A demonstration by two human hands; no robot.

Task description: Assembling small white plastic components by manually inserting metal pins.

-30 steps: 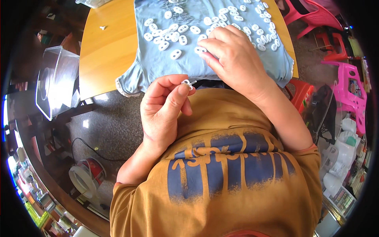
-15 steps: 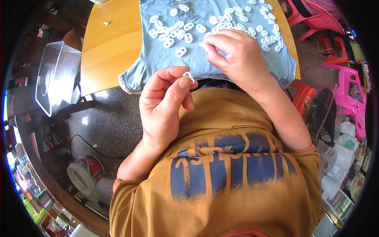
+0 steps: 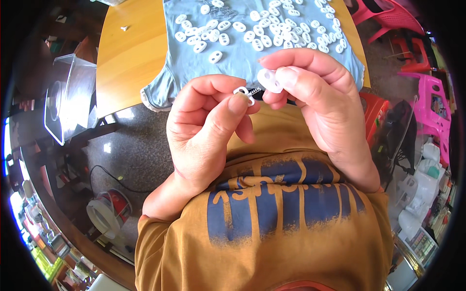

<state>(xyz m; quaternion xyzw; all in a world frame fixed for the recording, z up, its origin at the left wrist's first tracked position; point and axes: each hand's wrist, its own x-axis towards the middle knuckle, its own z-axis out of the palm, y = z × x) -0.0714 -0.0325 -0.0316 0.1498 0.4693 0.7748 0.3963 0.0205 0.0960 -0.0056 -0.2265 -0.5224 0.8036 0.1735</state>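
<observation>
Between the thumb and fingers of my left hand (image 3: 208, 121) is a small white two-holed plastic piece (image 3: 241, 91), which looks like a cord-lock part. A small metal coil spring (image 3: 254, 91) sticks out of it toward the right. My right hand (image 3: 320, 92) pinches a white oval cord-lock shell (image 3: 268, 80) by its right side, close to the spring's tip. Whether spring and shell touch, I cannot tell. Beyond my hands, many similar white two-holed ovals (image 3: 215, 57) lie scattered over a light blue garment (image 3: 194, 72).
The garment is spread on a wooden table (image 3: 128, 53). A clear plastic box (image 3: 70, 97) stands at the left. Pink and red plastic chairs and stools (image 3: 429, 109) are on the right. On the floor at lower left lies a white and red round object (image 3: 109, 213) near a dark cable.
My right hand has come from over the garment back toward my left hand, bringing a white oval shell. My left hand has shifted slightly right, still holding the piece with its spring.
</observation>
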